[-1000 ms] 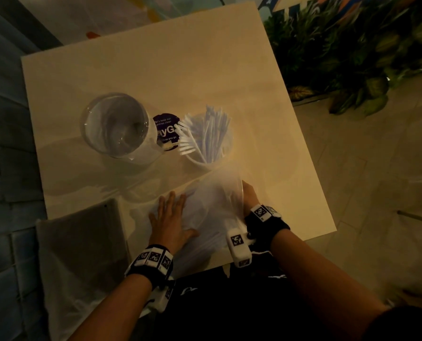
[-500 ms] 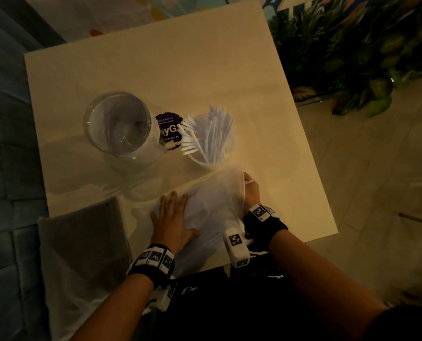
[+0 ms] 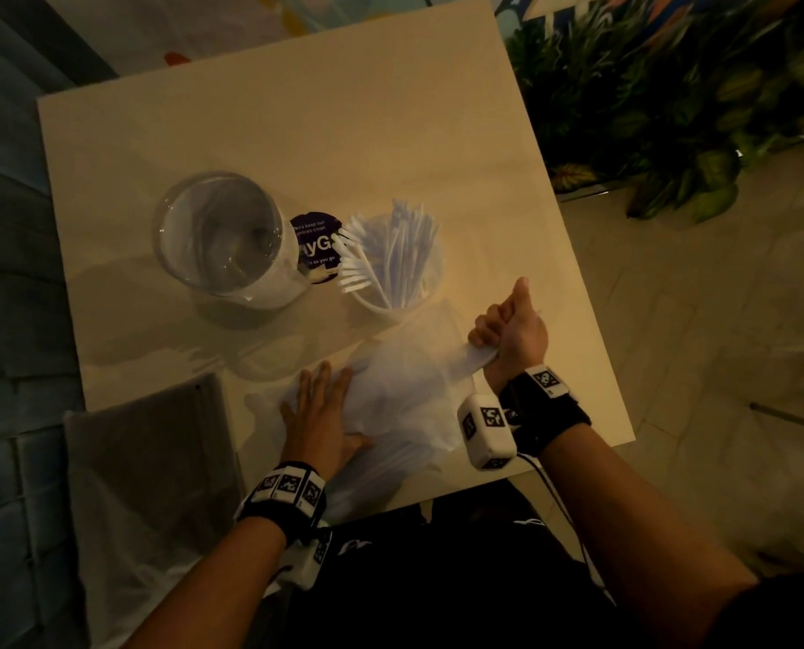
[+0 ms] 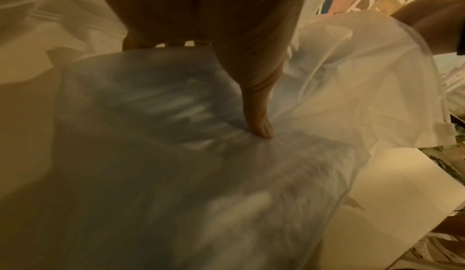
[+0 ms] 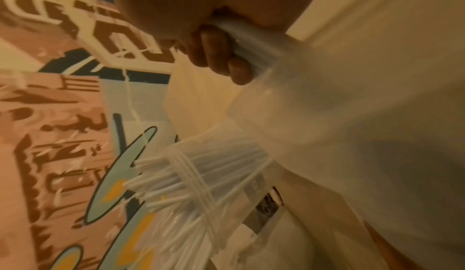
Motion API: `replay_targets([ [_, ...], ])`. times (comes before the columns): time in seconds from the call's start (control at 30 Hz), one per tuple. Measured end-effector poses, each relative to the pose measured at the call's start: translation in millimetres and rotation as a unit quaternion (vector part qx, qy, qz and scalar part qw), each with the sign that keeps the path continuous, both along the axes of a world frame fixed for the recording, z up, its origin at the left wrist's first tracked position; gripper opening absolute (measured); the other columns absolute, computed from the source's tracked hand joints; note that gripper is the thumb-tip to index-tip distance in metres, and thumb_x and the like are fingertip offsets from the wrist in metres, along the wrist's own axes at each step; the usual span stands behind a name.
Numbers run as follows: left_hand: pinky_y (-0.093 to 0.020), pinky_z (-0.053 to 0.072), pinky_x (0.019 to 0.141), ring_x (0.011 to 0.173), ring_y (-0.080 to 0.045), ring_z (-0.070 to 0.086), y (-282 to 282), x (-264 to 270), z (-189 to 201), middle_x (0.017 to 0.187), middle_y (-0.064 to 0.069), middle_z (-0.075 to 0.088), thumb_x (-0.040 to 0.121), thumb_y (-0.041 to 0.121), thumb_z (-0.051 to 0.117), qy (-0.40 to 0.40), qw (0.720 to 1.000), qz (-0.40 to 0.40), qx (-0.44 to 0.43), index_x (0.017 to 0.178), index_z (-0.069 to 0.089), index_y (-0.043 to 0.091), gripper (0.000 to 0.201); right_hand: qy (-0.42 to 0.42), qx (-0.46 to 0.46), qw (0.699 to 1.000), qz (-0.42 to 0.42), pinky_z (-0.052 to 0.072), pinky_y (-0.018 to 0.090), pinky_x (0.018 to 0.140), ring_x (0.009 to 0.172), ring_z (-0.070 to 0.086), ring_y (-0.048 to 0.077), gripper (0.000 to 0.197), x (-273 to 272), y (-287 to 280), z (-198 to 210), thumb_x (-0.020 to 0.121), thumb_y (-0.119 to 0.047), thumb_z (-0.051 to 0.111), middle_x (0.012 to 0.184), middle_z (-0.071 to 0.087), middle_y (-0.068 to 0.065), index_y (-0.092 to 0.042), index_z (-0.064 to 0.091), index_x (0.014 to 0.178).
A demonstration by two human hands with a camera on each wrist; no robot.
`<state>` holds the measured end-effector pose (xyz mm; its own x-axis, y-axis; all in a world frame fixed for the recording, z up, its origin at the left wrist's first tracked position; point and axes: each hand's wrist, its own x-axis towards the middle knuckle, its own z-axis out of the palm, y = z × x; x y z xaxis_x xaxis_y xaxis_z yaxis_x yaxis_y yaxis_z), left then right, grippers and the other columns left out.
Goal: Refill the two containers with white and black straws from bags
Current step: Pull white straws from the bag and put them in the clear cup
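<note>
Raised from behind the clear plastic bag (image 3: pixel 404 395), where it sat half a second earlier, the right hand (image 3: pixel 512 327) now stands above the tabletop (image 3: pixel 297 124), fist clenched round a gathered edge of the bag, thumb up. In the right wrist view its fingers (image 5: pixel 221 55) curl round the bunched film. The left hand (image 3: pixel 325 414) lies flat on the bag at about 7 o'clock from the right hand, fingers straight and spread, pressing the film down; the left wrist view shows its thumb (image 4: pixel 259 115) dug into the plastic. White straws inside the bag show only as pale blurred streaks. At 12 o'clock from the bag stands a clear container (image 3: pixel 397 274) holding white straws (image 3: pixel 404 245); at its 9 o'clock, beyond a round purple sticker (image 3: pixel 315 245), stands an empty clear container (image 3: pixel 224 236). Another plastic bag (image 3: pixel 147 484), grey-looking, lies over the tabletop's near left corner. Leafy plants (image 3: pixel 671 96) fill the upper right.
</note>
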<state>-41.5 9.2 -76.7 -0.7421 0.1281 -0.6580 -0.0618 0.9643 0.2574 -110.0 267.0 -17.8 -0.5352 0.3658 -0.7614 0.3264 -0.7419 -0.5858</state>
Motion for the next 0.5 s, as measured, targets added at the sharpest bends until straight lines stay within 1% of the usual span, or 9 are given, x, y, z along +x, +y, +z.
replay_targets([
  [0.07,-0.064,0.015,0.114,0.150,-0.026,-0.007,0,0,0,0.163,0.005,-0.008,0.071,0.063,0.072,0.001,1.000,0.002,0.004,0.154,0.007,0.038,0.108,0.019,0.021,1.000,0.012,0.020,0.026,0.046,0.045,0.018,0.016,0.057,-2,5,8,0.100,-0.050,0.051,0.052,0.018,-0.002,-0.023,0.025,0.057],
  [0.27,-0.063,0.013,0.115,0.150,-0.026,-0.005,-4,0,-4,0.163,0.005,-0.005,0.071,0.065,0.071,0.006,1.000,0.006,0.017,0.153,0.010,0.039,0.106,0.069,0.090,0.993,0.022,0.024,0.024,0.043,0.042,0.022,0.015,0.053,-11,16,34,0.101,-0.049,0.050,0.050,0.025,-0.002,-0.024,0.030,0.058],
  [0.37,-0.059,0.010,0.117,0.150,-0.027,-0.002,-5,-1,-3,0.164,0.003,0.000,0.070,0.065,0.072,0.021,0.999,0.005,0.025,0.153,0.016,0.037,0.104,0.098,0.111,0.989,0.009,0.024,0.025,0.043,0.043,0.022,0.015,0.053,-15,26,55,0.101,-0.049,0.050,0.049,0.025,-0.003,-0.024,0.031,0.057],
  [0.5,-0.056,0.008,0.118,0.150,-0.024,0.000,-7,0,-4,0.164,0.002,0.006,0.068,0.067,0.072,0.030,0.999,0.005,0.036,0.152,0.018,0.036,0.105,0.128,0.137,0.982,-0.010,0.025,0.025,0.044,0.041,0.024,0.014,0.054,-18,42,86,0.102,-0.048,0.048,0.047,0.028,-0.006,-0.024,0.034,0.055],
])
